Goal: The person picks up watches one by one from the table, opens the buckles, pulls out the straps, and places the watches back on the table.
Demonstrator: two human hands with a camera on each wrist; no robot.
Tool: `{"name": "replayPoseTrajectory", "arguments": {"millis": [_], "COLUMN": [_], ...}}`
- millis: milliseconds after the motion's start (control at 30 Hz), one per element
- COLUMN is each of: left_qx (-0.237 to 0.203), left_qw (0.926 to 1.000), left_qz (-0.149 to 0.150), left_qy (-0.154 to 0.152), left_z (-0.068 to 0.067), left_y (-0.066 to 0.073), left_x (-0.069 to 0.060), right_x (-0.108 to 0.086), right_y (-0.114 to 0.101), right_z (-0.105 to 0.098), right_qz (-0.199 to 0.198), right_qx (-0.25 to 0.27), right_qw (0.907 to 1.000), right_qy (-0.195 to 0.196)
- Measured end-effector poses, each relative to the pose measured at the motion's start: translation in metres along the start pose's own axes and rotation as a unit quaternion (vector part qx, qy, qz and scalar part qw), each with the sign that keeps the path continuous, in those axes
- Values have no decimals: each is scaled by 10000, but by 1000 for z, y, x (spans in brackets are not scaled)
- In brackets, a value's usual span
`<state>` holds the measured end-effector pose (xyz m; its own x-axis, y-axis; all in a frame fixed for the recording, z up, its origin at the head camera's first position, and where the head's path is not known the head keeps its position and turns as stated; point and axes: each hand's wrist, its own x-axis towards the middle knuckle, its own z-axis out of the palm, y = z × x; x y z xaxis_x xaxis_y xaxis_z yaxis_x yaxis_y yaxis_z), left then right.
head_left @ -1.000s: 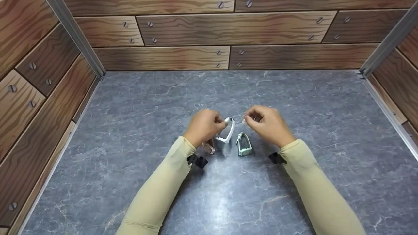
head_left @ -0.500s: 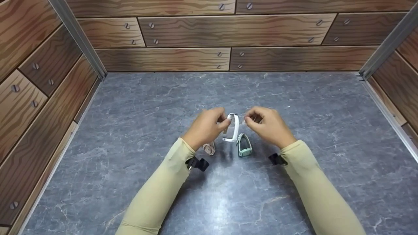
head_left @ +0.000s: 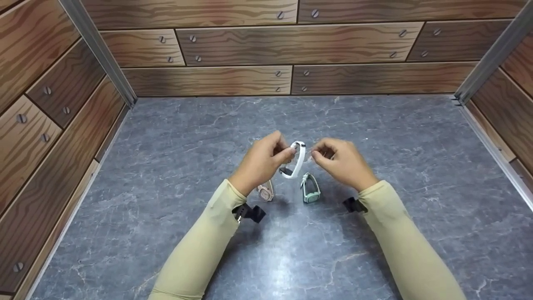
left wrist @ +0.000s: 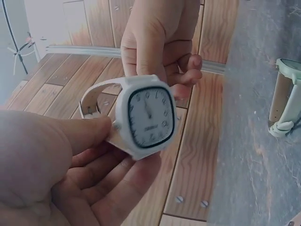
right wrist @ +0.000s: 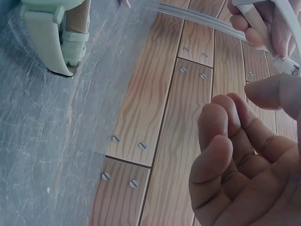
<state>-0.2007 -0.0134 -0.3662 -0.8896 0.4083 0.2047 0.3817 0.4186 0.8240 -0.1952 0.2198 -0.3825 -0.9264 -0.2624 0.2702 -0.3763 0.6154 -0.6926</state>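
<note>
My left hand [head_left: 266,160] pinches a white wristwatch [left wrist: 146,115] by its strap, thumb on one side and fingers on the other. In the left wrist view its square dial faces the camera, and the strap forms a loop. Close by on the right, my right hand [head_left: 343,160] hangs apart from the watch; the right wrist view shows loosely curled fingers [right wrist: 214,122] holding nothing. Below and between the hands stands a mint-green wristwatch [head_left: 311,189] on the tabletop. A pink wristwatch [head_left: 265,192] is partly hidden beneath my left hand.
The grey marbled tabletop [head_left: 187,137] runs back to a wood-patterned wall [head_left: 291,46]. Similar panels and metal posts [head_left: 100,54] bound both sides. A black strapped device [head_left: 250,212] sits on each wrist.
My left hand has lifted the white wristwatch slightly and moved it right, turning its loop. The right hand stays almost in place. The pink wristwatch shows more openly than before.
</note>
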Motion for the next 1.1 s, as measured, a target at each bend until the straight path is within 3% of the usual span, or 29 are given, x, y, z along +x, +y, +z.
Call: {"name": "replayPoseTrajectory", "arguments": {"millis": [300,500,667,800,967,1100], "left_qx": [-730,-1512,-1070,-553,335,1037], "left_qw": [9957,9850,9847,9802,9657,9515], "left_qz": [423,718,1173,1716,2452,2800], "left_qy": [381,421,713,817,787,737], "left_z": [-2,-3,-4,-5,-5,-8], "left_y": [9,16,22,27,29,33], "left_x": [-2,-6,-10,-13,-18,-21], "right_x": [-6,-5,-5,-8,-15,-18], "right_y": [-9,-23,-37,-45,-49,-51], "right_z": [-10,-18,-23,-25,-27,-28], "right_qz": [-96,-679,-1615,-2307,-2645,-2764], "right_qx": [364,1063,1424,1067,274,-23], "right_qw": [9985,9881,9700,9603,9604,9592], "right_qy": [399,885,1126,1153,835,591]}}
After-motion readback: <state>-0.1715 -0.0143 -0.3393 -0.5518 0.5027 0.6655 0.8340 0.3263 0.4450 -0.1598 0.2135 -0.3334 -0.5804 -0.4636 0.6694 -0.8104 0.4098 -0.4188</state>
